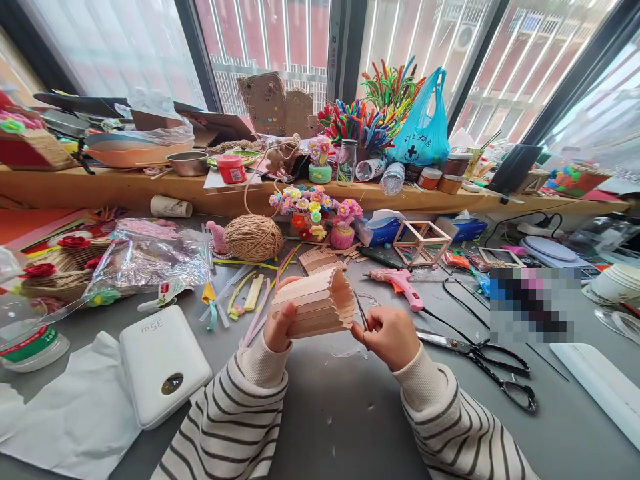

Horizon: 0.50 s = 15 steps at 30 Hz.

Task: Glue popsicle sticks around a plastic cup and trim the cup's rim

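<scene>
My left hand (281, 325) is wrapped round a cup made of flat wooden craft sticks (315, 308), tilted on its side with its scalloped rim facing right. In my right hand (391, 335) is a small pair of metal scissors (362, 312), blades pointing up along the cup's rim; my fingertips are close to the rim's lower edge. Whether the blades touch the rim I cannot tell. Behind the cup lie more flat wooden sticks (320, 260). A pink glue gun (400, 285) rests just beyond my right hand, and large black-handled scissors (473, 348) lie beside my right wrist.
A ball of twine (253, 238) and a wooden stick cube frame (421, 241) stand further back. Left are a white power bank (165, 367) and crumpled white paper (70, 407). The glue gun's black cord (445, 317) runs right. A crowded shelf (300, 197) lines the window.
</scene>
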Tool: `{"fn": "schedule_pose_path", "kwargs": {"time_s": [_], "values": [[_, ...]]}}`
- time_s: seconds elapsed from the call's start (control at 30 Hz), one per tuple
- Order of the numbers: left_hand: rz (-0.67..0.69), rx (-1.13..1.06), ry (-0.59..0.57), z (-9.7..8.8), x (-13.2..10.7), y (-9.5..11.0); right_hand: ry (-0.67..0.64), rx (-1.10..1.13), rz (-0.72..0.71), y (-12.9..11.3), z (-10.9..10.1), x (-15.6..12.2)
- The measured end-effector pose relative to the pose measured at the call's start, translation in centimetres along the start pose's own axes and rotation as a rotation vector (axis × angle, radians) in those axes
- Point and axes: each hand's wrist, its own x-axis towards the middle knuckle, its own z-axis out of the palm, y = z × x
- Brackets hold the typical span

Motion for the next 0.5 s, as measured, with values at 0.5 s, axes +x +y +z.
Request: {"fn": "schedule_pose_path", "kwargs": {"time_s": [0.5], "values": [[-0.166,-0.217,0.086,0.8,-0.2,0.9,0.164,-0.032,-0.187,0.7,0.3,0.2]]}}
